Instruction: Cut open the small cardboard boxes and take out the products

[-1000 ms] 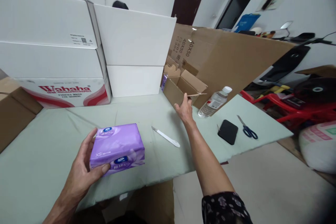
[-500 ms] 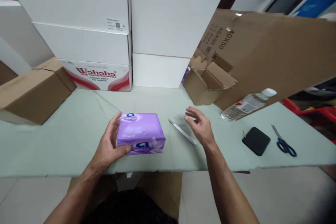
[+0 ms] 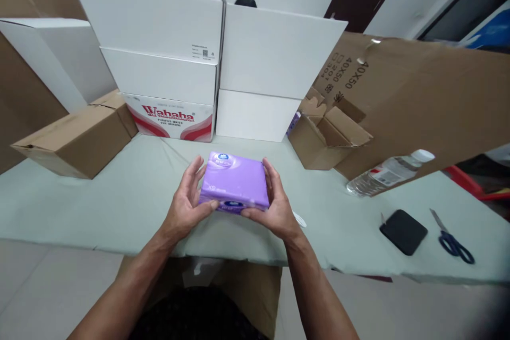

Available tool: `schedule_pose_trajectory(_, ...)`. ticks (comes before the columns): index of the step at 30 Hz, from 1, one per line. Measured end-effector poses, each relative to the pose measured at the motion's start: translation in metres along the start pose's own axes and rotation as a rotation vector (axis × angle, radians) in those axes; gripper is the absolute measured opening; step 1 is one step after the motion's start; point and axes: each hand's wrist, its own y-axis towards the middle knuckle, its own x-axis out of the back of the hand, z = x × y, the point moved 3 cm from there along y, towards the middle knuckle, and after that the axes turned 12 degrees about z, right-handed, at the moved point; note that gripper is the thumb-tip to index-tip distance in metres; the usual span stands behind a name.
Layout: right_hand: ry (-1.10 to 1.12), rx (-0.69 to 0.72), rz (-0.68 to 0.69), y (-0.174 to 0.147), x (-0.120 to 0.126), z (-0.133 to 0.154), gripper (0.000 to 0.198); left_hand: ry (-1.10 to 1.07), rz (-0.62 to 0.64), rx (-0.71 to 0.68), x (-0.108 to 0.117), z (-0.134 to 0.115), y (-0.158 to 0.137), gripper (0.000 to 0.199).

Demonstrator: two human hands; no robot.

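My hands: the left hand (image 3: pixel 185 210) and the right hand (image 3: pixel 279 212) grip the purple packet (image 3: pixel 235 178) together, one at each short end; the thumbs press on its near side, the other fingers lie bent around the ends.
Changed: half a second ago only my left hand was holding the packet, and my right hand was half curled, away from it. One second ago this right hand was at the open carton (image 3: pixel 313 151). Now it has come to the packet.
White knife (image 3: pixel 299 219): before, it was seen whole; now my right hand covers most of it, and only the handle's end shows.
Packet's place: over the table (image 3: pixel 131 207), left of the open carton and nearer to me. Whether it rests on the cloth or is lifted, I cannot tell.
Packet's direction: large face up, narrow long side turned to me; the XS mark is at the near left corner and reads upright for me.
Long axis: from left to right across my body, nearly along the table's front edge.
Other things: right of the open carton and nearer to me are the water bottle (image 3: pixel 386 176), then the black square thing (image 3: pixel 404 232) and the scissors (image 3: pixel 444 233); left of it stands the Wahaha box (image 3: pixel 173 119).
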Motion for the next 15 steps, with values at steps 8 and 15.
schedule_pose_trajectory(8, -0.125, 0.123, -0.078, 0.014, 0.001, 0.008, 0.129, -0.401, -0.017, 0.123, -0.009, -0.005, 0.006, 0.086)
schedule_pose_trajectory(15, -0.545, -0.028, 0.109, -0.020, 0.007, 0.011, 0.124, -0.157, -0.064, 0.277, -0.007, 0.010, 0.002, 0.092)
